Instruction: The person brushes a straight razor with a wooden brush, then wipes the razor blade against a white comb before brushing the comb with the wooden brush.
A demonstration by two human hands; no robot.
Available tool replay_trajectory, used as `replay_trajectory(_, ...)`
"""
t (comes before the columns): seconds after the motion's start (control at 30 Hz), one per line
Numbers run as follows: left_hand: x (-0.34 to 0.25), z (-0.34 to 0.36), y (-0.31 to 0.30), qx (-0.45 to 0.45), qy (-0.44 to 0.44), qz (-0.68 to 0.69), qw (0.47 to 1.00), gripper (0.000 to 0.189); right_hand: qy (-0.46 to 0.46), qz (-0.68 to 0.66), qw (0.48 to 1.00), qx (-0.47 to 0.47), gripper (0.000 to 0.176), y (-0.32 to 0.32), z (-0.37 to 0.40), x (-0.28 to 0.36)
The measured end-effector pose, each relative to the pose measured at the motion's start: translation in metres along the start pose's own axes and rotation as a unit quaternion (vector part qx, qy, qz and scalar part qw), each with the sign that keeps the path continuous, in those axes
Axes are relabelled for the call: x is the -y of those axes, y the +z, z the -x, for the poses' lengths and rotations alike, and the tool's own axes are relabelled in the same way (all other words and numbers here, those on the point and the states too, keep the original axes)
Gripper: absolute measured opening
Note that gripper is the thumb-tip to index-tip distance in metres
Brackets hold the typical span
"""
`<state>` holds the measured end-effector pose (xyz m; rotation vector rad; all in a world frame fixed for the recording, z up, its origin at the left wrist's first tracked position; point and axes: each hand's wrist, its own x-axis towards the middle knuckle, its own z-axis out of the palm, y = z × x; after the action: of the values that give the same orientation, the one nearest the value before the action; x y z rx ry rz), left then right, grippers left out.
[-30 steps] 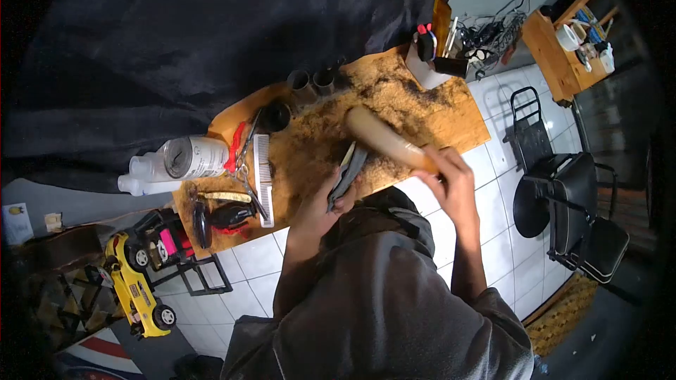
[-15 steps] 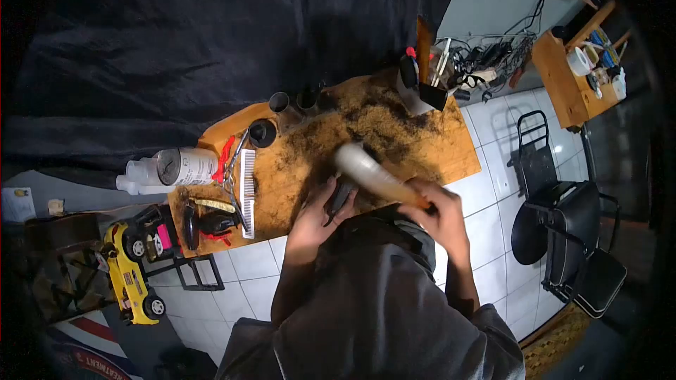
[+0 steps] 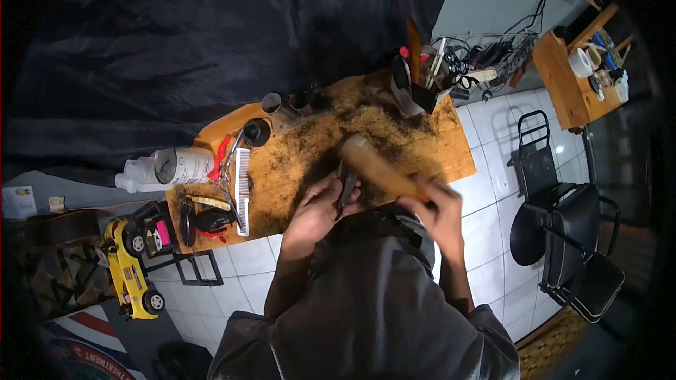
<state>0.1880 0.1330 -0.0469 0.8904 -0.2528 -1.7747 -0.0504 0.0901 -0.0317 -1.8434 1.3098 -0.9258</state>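
My right hand (image 3: 440, 217) is closed round the handle of a brush (image 3: 380, 169) with a wooden-coloured body, blurred by motion. Its pale head end reaches left, close to a narrow black tool (image 3: 347, 186). My left hand (image 3: 320, 211) grips that tool upright over the front edge of the wooden table (image 3: 282, 176); its exact kind I cannot tell. Dark hair clippings (image 3: 380, 116) cover much of the tabletop beyond both hands. A white comb (image 3: 242, 190) lies left of my left hand, beside scissors (image 3: 228, 167) and a red-handled item (image 3: 220, 158).
Clear bottles (image 3: 176, 167) stand at the table's left end, near a black clipper (image 3: 213, 222). Dark cups (image 3: 257, 132) line the back edge; a tool holder (image 3: 408, 91) stands at the back right. A black chair (image 3: 567, 218) is on the right, a yellow toy car (image 3: 129, 271) on the left.
The brush has turned and shifted slightly, its head now beside the top of the black tool. My left hand has turned the tool so that its narrow side shows.
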Motion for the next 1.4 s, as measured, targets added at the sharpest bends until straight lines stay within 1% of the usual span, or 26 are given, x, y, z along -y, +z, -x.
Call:
replay_trajectory(0.03, -0.002, 0.001, 0.002, 0.029, 0.003, -0.041, 0.999, 0.028, -0.02, 0.037, 0.998, -0.056, 0.035, -0.001, -0.004, -0.004)
replay_trajectory(0.07, -0.001, 0.0, -0.002, 0.037, 0.004, -0.081, 0.996, 0.026, 0.026, 0.044, 0.992, -0.117, 0.036, 0.001, -0.006, -0.001)
replay_trajectory(0.13, -0.001, -0.002, -0.008, 0.053, 0.007, -0.161, 0.985, 0.022, 0.056, 0.065, 0.988, -0.127, 0.04, -0.004, -0.007, 0.002)
replay_trajectory(0.23, -0.006, -0.002, 0.009, -0.049, 0.011, -0.259, 0.965, 0.017, -0.001, -0.025, 0.996, -0.087, 0.043, 0.002, 0.003, 0.0)
replay_trajectory(0.27, -0.004, -0.002, 0.006, -0.041, 0.05, -0.281, 0.958, 0.016, 0.005, -0.023, 0.999, -0.029, 0.046, 0.0, 0.006, 0.005)
replay_trajectory(0.33, 0.0, -0.005, -0.005, -0.024, 0.128, -0.325, 0.937, 0.014, -0.051, -0.044, 0.997, 0.043, 0.047, 0.005, 0.006, 0.008)
replay_trajectory(0.37, 0.001, -0.008, -0.008, -0.017, 0.127, -0.314, 0.941, 0.013, -0.019, -0.044, 0.995, 0.088, 0.044, 0.005, 0.005, 0.014)
replay_trajectory(0.47, -0.002, -0.01, -0.006, -0.019, 0.116, -0.274, 0.954, 0.014, -0.005, -0.028, 0.999, 0.045, 0.04, 0.017, -0.001, 0.005)
replay_trajectory(0.5, -0.009, -0.008, 0.006, -0.033, 0.112, -0.258, 0.959, 0.015, 0.004, -0.016, 1.0, 0.007, 0.036, 0.02, -0.004, -0.001)
replay_trajectory(0.53, -0.013, -0.005, 0.013, -0.049, 0.104, -0.241, 0.964, 0.016, 0.035, 0.004, 0.999, 0.001, 0.035, 0.014, -0.008, 0.0)
replay_trajectory(0.6, -0.015, -0.004, 0.007, -0.048, 0.106, -0.259, 0.959, 0.019, 0.034, 0.019, 0.996, -0.083, 0.033, 0.014, -0.017, 0.0)
replay_trajectory(0.7, -0.014, -0.002, -0.001, -0.065, 0.091, -0.257, 0.96, 0.018, 0.062, -0.011, 0.997, -0.055, 0.034, 0.01, -0.02, 0.003)
replay_trajectory(0.77, -0.017, -0.001, 0.002, -0.093, 0.068, -0.254, 0.96, 0.014, 0.001, -0.03, 0.999, 0.036, 0.035, 0.007, -0.019, 0.011)
replay_trajectory(0.8, -0.016, -0.001, -0.004, -0.083, 0.089, -0.286, 0.95, 0.013, -0.031, -0.039, 0.996, 0.08, 0.035, 0.007, -0.018, 0.013)
replay_trajectory(0.83, -0.012, -0.001, -0.014, -0.075, 0.109, -0.318, 0.939, 0.012, -0.06, -0.039, 0.993, 0.096, 0.037, 0.012, -0.015, 0.006)
replay_trajectory(0.87, -0.01, 0.0, -0.02, -0.067, 0.128, -0.349, 0.926, 0.011, -0.054, -0.025, 0.995, 0.084, 0.036, 0.016, -0.016, 0.004)
replay_trajectory(0.93, -0.017, 0.003, -0.003, -0.056, 0.136, -0.296, 0.944, 0.012, -0.039, 0.005, 0.997, 0.061, 0.034, 0.021, -0.022, 0.003)
replay_trajectory(0.97, -0.019, 0.004, 0.002, -0.051, 0.139, -0.268, 0.952, 0.013, 0.01, 0.016, 0.999, 0.043, 0.032, 0.02, -0.026, 0.002)
replay_trajectory(1.07, -0.017, 0.009, -0.005, -0.052, 0.128, -0.249, 0.959, 0.014, 0.017, 0.053, 0.993, -0.105, 0.034, 0.022, -0.034, 0.01)
replay_trajectory(1.1, -0.019, 0.011, -0.007, -0.065, 0.098, -0.252, 0.96, 0.015, 0.008, 0.032, 0.994, -0.106, 0.036, 0.021, -0.036, 0.01)
replay_trajectory(1.2, -0.017, 0.01, -0.002, -0.083, 0.126, -0.193, 0.97, 0.015, 0.03, -0.036, 0.997, 0.059, 0.038, 0.017, -0.026, 0.01)
replay_trajectory(1.23, -0.013, 0.009, -0.01, -0.079, 0.144, -0.203, 0.965, 0.015, -0.015, -0.058, 0.993, 0.101, 0.043, 0.02, -0.023, 0.007)
replay_trajectory(1.27, -0.006, 0.007, -0.024, -0.074, 0.161, -0.213, 0.961, 0.016, -0.041, -0.057, 0.987, 0.145, 0.042, 0.021, -0.023, 0.008)
replay_trajectory(1.3, -0.008, 0.005, -0.021, -0.068, 0.18, -0.221, 0.956, 0.016, -0.037, -0.053, 0.988, 0.142, 0.041, 0.022, -0.023, 0.011)
replay_trajectory(1.33, -0.012, 0.008, -0.018, -0.062, 0.16, -0.212, 0.962, 0.016, -0.036, -0.049, 0.989, 0.138, 0.04, 0.023, -0.024, 0.013)
replay_trajectory(1.4, -0.025, 0.015, -0.008, -0.051, 0.12, -0.195, 0.972, 0.018, -0.027, 0.017, 0.998, 0.046, 0.038, 0.027, -0.031, 0.006)
